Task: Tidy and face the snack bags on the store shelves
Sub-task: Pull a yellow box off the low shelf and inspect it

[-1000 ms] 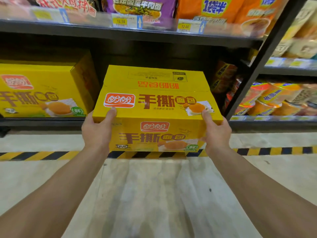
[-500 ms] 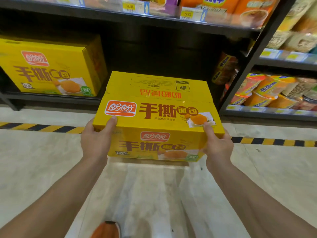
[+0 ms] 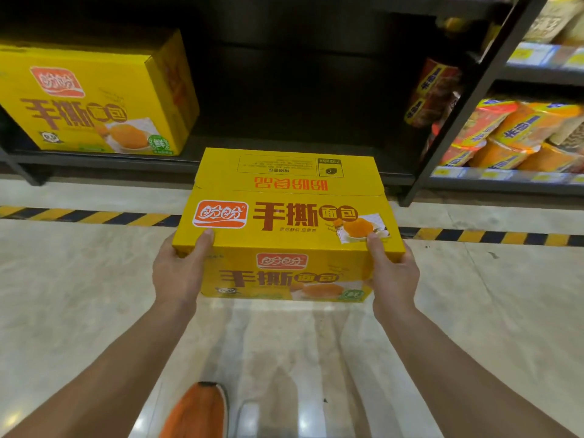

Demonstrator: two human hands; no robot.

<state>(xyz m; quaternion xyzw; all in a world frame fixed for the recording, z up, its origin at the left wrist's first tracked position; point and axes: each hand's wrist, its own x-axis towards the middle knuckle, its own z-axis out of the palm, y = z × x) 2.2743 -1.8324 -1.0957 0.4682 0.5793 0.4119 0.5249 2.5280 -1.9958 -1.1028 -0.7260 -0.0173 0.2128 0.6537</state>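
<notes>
While the bottom shelf [image 3: 110,160] carries one yellow bread carton [image 3: 91,99] at its left end, upright with its printed front facing the aisle, the wide dark bay beside it has nothing visible in it, so this row looks only partly stocked. A second yellow carton [image 3: 284,216] of the same print hangs over the floor in front of that bay, level, its far edge near the shelf lip but not yet on it. Setting it in and squaring it with its neighbour seems to be the step in hand. On the next unit to the right, orange snack bags [image 3: 518,131] lie tilted and overlapping, and red bags [image 3: 434,90] lean in the dark corner; these probably still need facing. The left hand [image 3: 177,276] grips the carton's near left corner and the right hand [image 3: 395,279] the near right, each thumb flat on the top face, the fingers curled under and clamped on the carton, mostly hidden. An orange shoe [image 3: 199,409] shows below.
</notes>
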